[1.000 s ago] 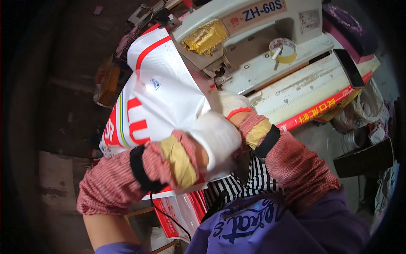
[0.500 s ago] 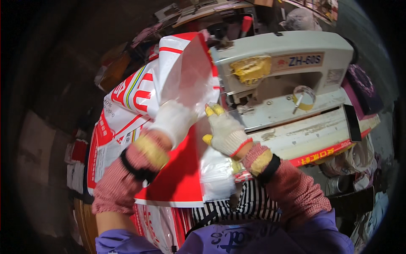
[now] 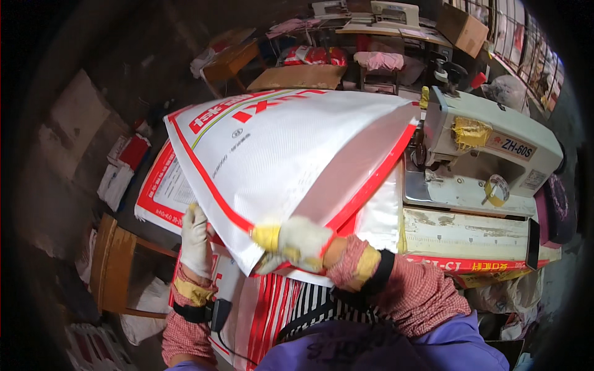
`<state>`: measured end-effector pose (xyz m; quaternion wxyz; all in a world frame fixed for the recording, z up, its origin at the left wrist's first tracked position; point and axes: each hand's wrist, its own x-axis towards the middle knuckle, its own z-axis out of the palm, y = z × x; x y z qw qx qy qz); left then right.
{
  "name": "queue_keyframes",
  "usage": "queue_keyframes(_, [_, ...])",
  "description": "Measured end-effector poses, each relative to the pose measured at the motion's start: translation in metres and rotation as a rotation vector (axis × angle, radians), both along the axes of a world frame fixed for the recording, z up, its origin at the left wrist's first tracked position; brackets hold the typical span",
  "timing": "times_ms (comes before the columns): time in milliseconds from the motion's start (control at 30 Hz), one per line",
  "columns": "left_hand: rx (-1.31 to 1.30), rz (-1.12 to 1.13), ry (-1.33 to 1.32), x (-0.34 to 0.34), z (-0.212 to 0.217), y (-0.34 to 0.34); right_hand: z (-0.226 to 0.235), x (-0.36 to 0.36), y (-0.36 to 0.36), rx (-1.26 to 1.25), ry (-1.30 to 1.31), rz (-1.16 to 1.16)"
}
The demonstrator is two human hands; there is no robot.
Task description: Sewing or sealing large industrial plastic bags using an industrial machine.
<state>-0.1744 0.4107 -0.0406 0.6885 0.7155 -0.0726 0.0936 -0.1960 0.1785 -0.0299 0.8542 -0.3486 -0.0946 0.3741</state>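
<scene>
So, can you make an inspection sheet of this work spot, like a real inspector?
Surface: pale worktop, scuffed in places.
Job's things: printed bag, mouth gaping rightward, beside a sewing machine.
Clutter: tape roll on the machine.
Hands: gloved right hand pinches the bag's edge; gloved left hand by its left side, contact unclear.
Cables: thin black cable below the left hand.
Surroundings: wooden furniture at left, cardboard box at upper right.

Sack mouth agape, rm to reach in; sewing mach. blocks R, wooden stool lower L.
</scene>
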Motion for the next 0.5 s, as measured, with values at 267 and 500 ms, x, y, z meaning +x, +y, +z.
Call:
queue_keyframes(267, [-0.17, -0.151, 0.317, -0.038, -0.051, -0.018, -0.05, -0.028, -0.097, 0.05, 0.039, -0.033])
queue_keyframes(500, [-0.311, -0.059, 0.398, -0.108, -0.032, 0.074, -0.114, 0.054, -0.177, 0.403, -0.177, -0.354])
